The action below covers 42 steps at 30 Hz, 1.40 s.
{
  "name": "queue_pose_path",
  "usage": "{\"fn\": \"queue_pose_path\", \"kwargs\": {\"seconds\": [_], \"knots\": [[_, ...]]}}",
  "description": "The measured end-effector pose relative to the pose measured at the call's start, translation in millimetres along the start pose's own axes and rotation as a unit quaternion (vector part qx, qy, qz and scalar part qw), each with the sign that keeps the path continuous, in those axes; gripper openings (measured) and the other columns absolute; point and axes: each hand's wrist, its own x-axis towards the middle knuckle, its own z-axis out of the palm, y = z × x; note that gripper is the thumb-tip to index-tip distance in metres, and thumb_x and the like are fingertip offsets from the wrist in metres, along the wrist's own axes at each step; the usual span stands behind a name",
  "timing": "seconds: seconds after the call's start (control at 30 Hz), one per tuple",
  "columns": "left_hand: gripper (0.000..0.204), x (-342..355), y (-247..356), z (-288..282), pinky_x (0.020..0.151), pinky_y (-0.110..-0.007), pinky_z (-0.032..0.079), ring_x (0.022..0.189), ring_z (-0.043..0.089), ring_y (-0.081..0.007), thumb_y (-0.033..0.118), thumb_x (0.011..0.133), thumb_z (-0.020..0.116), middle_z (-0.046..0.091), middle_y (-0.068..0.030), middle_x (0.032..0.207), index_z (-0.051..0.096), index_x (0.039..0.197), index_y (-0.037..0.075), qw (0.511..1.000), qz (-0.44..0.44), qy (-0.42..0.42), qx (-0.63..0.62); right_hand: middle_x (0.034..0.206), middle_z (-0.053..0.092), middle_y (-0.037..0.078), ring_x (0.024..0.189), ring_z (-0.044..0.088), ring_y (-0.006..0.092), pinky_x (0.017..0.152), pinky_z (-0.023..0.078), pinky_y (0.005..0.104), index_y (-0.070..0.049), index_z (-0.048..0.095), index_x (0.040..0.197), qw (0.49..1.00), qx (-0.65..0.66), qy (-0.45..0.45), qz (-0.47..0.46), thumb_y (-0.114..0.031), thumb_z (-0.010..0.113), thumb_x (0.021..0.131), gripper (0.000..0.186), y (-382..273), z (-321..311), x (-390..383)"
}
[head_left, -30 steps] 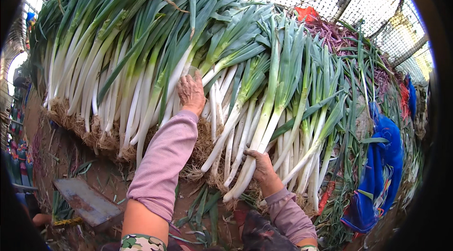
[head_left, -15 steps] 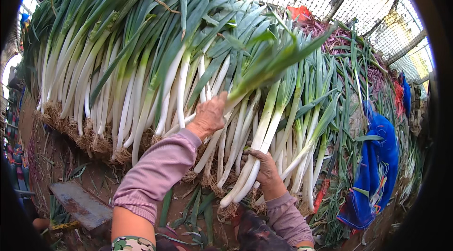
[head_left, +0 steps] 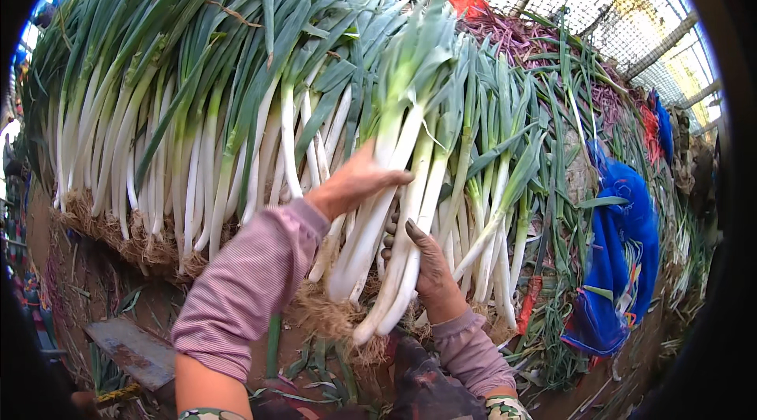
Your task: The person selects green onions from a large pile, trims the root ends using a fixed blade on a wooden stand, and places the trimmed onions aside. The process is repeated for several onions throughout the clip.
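A long, dense row of leeks [head_left: 197, 136] lies across the view, green tops toward the back and white stems with brown roots toward me. My left hand [head_left: 355, 183] grips some white-stemmed leeks [head_left: 390, 144] in the middle of the row, their tops slightly blurred. Just right of it, my right hand [head_left: 426, 266] is closed around a small bunch of thick leeks [head_left: 402, 286], with dirty fingers curled under the stems and roots hanging near the front edge of the row.
A crumpled blue cloth [head_left: 623, 254] lies on the right among loose green leaves. Purple plant litter [head_left: 520, 37] and red plastic [head_left: 469, 6] sit behind, below netting on poles [head_left: 654, 53]. A rusty metal plate [head_left: 130, 349] lies on the dirt at lower left.
My left hand has moved from among the stems onto leeks that it has pulled toward my right hand, beside the bunch held there. The view has also shifted slightly.
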Motion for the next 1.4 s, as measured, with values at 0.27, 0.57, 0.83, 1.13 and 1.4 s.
{"fn": "queue_pose_path", "kwargs": {"seconds": [0.27, 0.57, 0.83, 1.13, 1.4], "knots": [[0.055, -42, -149, 13, 0.083, -0.033, 0.055, 0.096, 0.063, -0.0201, 0.013, 0.09, 0.064, 0.062, -0.0121, 0.11, 0.037, 0.137, 0.0, 0.955, -0.045, 0.059, -0.288, 0.094, 0.063, 0.009, 0.08, 0.065, 0.0173, 0.069, 0.057, 0.031, 0.002, 0.055, 0.112, 0.989, -0.146, 0.018, -0.01, -0.002, 0.072, 0.077, 0.039, 30, -24, 1], [0.048, -60, -101, 7, 0.069, -0.027, 0.054, 0.079, 0.064, -0.0139, 0.019, 0.083, 0.073, 0.066, -0.011, 0.092, 0.055, 0.12, -0.004, 0.982, -0.013, 0.181, -0.047, 0.096, 0.063, 0.008, 0.083, 0.062, 0.0179, 0.077, 0.053, 0.0315, 0.002, 0.056, 0.111, 0.983, -0.18, 0.03, -0.023, 0.001, 0.074, 0.071, 0.044, 34, 1, -21], [0.049, -44, -142, 16, 0.073, -0.034, 0.058, 0.095, 0.063, -0.0211, 0.028, 0.095, 0.056, 0.059, -0.0126, 0.107, 0.04, 0.129, -0.003, 0.944, -0.073, 0.097, -0.308, 0.096, 0.064, 0.009, 0.085, 0.064, 0.0182, 0.076, 0.053, 0.0322, 0.004, 0.056, 0.112, 0.975, -0.217, 0.048, -0.015, 0.001, 0.072, 0.07, 0.045, 37, -11, -38], [0.046, -82, -136, 41, 0.097, -0.035, 0.048, 0.115, 0.055, -0.0206, 0.016, 0.092, 0.06, 0.054, -0.012, 0.127, 0.044, 0.133, 0.001, 0.924, -0.074, -0.026, -0.375, 0.104, 0.063, 0.01, 0.093, 0.063, 0.0212, 0.084, 0.053, 0.0344, 0.003, 0.048, 0.125, 0.993, -0.119, -0.017, 0.002, -0.007, 0.071, 0.071, 0.059, 32, -19, -34], [0.034, -96, -153, 48, 0.079, -0.029, 0.054, 0.085, 0.064, -0.0151, 0.004, 0.08, 0.072, 0.064, -0.0072, 0.096, 0.056, 0.108, 0.0, 0.925, -0.092, 0.099, -0.356, 0.1, 0.064, 0.01, 0.088, 0.064, 0.0196, 0.081, 0.054, 0.0335, 0.003, 0.054, 0.118, 0.987, -0.163, 0.006, 0.009, -0.007, 0.072, 0.071, 0.051, 35, -34, -30]]}}
